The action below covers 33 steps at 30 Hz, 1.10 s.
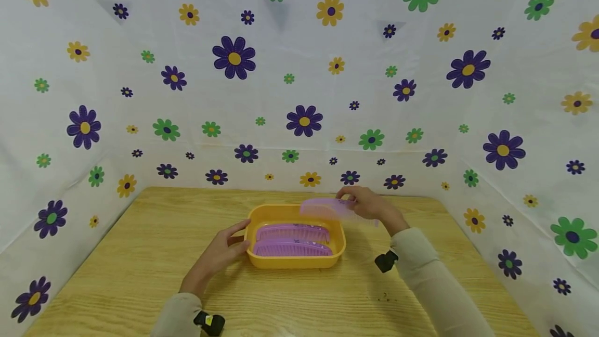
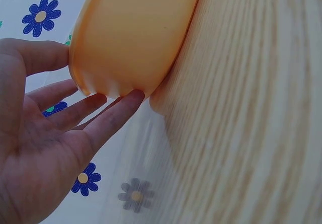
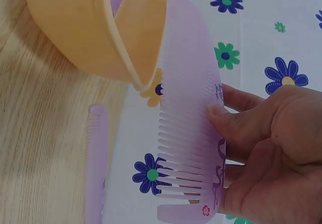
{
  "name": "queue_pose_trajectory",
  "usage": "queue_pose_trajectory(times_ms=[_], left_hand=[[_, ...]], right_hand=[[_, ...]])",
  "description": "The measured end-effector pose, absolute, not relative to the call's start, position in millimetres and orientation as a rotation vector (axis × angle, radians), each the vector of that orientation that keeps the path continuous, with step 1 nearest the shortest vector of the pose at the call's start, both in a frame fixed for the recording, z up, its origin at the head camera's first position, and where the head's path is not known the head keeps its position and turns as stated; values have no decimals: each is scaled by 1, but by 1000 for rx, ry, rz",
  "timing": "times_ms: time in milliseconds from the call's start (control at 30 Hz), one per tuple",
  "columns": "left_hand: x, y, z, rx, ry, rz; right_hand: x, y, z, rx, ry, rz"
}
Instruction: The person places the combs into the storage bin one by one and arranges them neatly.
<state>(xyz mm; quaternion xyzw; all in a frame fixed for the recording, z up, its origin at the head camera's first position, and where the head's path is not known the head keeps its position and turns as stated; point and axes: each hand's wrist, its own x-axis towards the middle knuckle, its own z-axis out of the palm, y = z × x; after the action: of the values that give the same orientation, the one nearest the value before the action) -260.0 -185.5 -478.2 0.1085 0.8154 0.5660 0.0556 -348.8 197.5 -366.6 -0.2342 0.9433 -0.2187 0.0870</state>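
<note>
My right hand (image 1: 367, 203) pinches a translucent purple comb (image 3: 188, 98) by its printed spine, with the thumb on the near face. The comb is held over the right end of a yellow plastic tub (image 1: 295, 262), its teeth facing down in the head view. Two more purple combs, a rear one (image 1: 292, 231) and a front one (image 1: 292, 247), lie side by side inside the tub. At the tub's left end, my left hand (image 1: 220, 254) touches the rim and wall with spread, mostly straight fingers (image 2: 118, 116).
Another purple comb (image 3: 96, 163) lies on the wooden table (image 1: 154, 254), beside the tub in the right wrist view. A white cloth with flowers (image 1: 262, 92) stands around the table's back and sides. Small dark specks (image 1: 386, 296) mark the table at the right.
</note>
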Motion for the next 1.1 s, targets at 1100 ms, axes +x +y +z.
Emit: queue_pose_trajectory(times_ms=[1100], left_hand=[[-261, -184, -482, 267, 2483, 1724]], right_hand=[[-367, 109, -375, -766, 2641, -488]])
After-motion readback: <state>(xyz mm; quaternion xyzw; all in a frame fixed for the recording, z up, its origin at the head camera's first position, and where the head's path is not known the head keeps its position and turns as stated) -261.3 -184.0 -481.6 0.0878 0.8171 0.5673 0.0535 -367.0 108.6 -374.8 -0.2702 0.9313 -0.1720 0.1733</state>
